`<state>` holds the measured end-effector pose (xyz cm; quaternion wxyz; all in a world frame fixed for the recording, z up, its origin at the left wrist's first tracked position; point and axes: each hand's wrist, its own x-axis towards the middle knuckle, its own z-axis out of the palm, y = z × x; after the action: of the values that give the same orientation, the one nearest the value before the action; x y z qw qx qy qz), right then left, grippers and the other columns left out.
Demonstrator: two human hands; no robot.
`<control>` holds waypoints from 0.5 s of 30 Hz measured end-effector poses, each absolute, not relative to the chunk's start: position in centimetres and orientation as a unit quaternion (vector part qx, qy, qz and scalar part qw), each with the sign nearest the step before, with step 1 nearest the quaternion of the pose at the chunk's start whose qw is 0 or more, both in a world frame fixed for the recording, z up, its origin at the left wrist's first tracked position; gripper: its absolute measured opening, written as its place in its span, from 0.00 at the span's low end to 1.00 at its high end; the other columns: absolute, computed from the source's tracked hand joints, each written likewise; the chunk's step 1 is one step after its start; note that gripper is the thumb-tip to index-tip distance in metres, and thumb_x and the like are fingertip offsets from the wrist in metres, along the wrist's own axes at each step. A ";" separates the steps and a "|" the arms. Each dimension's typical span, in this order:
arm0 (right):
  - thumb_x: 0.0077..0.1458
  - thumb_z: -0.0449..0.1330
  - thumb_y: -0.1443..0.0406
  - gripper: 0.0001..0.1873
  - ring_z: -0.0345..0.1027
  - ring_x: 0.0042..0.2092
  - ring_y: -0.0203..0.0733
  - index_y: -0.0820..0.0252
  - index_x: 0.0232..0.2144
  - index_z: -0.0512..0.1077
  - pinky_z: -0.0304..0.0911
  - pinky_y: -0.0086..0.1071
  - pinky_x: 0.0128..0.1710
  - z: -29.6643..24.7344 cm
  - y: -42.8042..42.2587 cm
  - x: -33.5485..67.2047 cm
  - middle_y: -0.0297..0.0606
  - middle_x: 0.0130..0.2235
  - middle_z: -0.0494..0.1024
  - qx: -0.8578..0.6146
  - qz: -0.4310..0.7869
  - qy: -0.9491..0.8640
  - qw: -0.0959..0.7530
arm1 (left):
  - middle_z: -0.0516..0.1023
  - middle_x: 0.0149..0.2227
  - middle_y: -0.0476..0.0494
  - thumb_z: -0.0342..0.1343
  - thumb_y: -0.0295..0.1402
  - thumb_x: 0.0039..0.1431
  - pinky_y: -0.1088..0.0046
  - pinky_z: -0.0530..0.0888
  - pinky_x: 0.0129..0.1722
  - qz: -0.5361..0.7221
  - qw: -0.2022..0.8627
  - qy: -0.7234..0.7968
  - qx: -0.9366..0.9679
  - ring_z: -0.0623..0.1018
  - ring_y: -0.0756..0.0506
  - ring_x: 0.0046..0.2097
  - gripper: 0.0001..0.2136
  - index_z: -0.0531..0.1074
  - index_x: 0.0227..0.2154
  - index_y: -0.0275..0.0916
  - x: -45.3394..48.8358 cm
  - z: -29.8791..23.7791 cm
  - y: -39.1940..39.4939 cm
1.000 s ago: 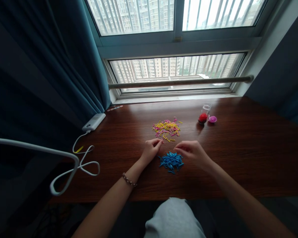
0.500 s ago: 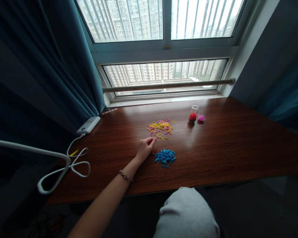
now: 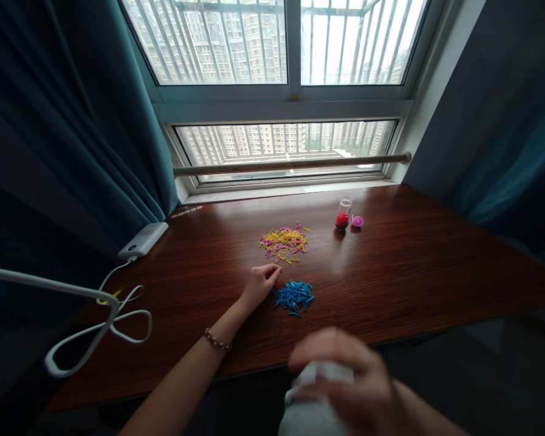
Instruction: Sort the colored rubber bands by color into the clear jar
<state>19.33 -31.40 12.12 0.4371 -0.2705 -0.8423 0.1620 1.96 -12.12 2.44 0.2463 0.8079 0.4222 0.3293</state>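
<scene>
My left hand (image 3: 260, 283) rests on the wooden table (image 3: 404, 272) with its fingers curled loosely, just left of a small heap of blue rubber bands (image 3: 293, 297). What it pinches, if anything, is too small to see. A heap of yellow and pink bands (image 3: 284, 240) lies further back. My right hand (image 3: 349, 381) is close to the camera at the bottom, blurred by motion, over a grey-clad knee (image 3: 309, 418).
A small clear jar with red bands (image 3: 343, 215) and its pink lid (image 3: 357, 221) stand at the back right. A white power bank (image 3: 143, 239) with a looped white cable (image 3: 113, 321) lies at the left. Dark curtains hang on both sides of the window.
My right hand left the blue heap, went out of view, and now shows blurred near the camera. My left hand drew back from the yellow heap toward the blue one. The view tilted.
</scene>
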 end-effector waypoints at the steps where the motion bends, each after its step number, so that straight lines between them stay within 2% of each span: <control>1: 0.55 0.48 0.62 0.20 0.59 0.53 0.44 0.54 0.50 0.62 0.59 0.42 0.50 11.2 -28.2 21.4 0.43 0.52 0.66 -0.335 0.141 -0.801 0.477 | 0.71 0.19 0.50 0.47 0.38 0.56 0.79 0.62 0.23 0.326 0.244 0.418 0.812 0.68 0.52 0.22 0.14 0.74 0.26 0.36 1.9 2.5 -12.1; 2: 0.55 0.48 0.62 0.19 0.62 0.51 0.44 0.55 0.49 0.62 0.59 0.42 0.49 10.3 -24.7 23.5 0.44 0.50 0.68 -0.443 0.077 -0.705 0.548 | 0.71 0.19 0.50 0.47 0.38 0.56 0.79 0.62 0.24 0.324 0.240 0.416 0.815 0.68 0.52 0.22 0.14 0.74 0.26 0.36 1.9 2.5 -12.1; 4: 0.50 0.53 0.60 0.25 0.61 0.50 0.48 0.61 0.50 0.59 0.58 0.43 0.49 8.2 -17.6 27.6 0.49 0.50 0.66 -0.601 0.001 -0.538 0.591 | 0.71 0.20 0.50 0.46 0.37 0.56 0.79 0.62 0.24 0.326 0.229 0.415 0.818 0.68 0.52 0.23 0.14 0.74 0.25 0.36 2.0 2.7 -12.1; 7: 0.39 0.62 0.58 0.39 0.57 0.52 0.54 0.70 0.51 0.54 0.53 0.45 0.49 5.6 -8.9 31.9 0.58 0.51 0.62 -0.712 -0.035 -0.435 0.551 | 0.71 0.20 0.50 0.46 0.37 0.56 0.79 0.62 0.24 0.325 0.210 0.417 0.823 0.68 0.52 0.23 0.14 0.73 0.24 0.35 2.0 2.8 -12.2; 9: 0.36 0.63 0.59 0.41 0.57 0.51 0.55 0.71 0.51 0.53 0.53 0.44 0.48 4.6 -5.6 33.3 0.59 0.51 0.62 -0.735 -0.038 -0.419 0.532 | 0.72 0.20 0.49 0.46 0.37 0.57 0.78 0.62 0.25 0.324 0.199 0.419 0.824 0.68 0.52 0.23 0.14 0.73 0.25 0.35 2.0 2.8 -12.3; 15: 0.41 0.59 0.59 0.20 0.66 0.37 0.48 0.64 0.36 0.65 0.58 0.39 0.38 5.1 -5.0 31.5 0.49 0.37 0.73 -0.746 0.018 -0.425 0.512 | 0.73 0.24 0.47 0.47 0.36 0.57 0.76 0.67 0.28 0.361 0.206 0.424 0.805 0.71 0.51 0.25 0.12 0.72 0.29 0.36 1.7 2.8 -12.1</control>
<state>31.49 -5.02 5.08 0.5125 -0.7462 -0.4246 0.0182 1.70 -12.10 2.85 0.2061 0.8050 0.4237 0.3606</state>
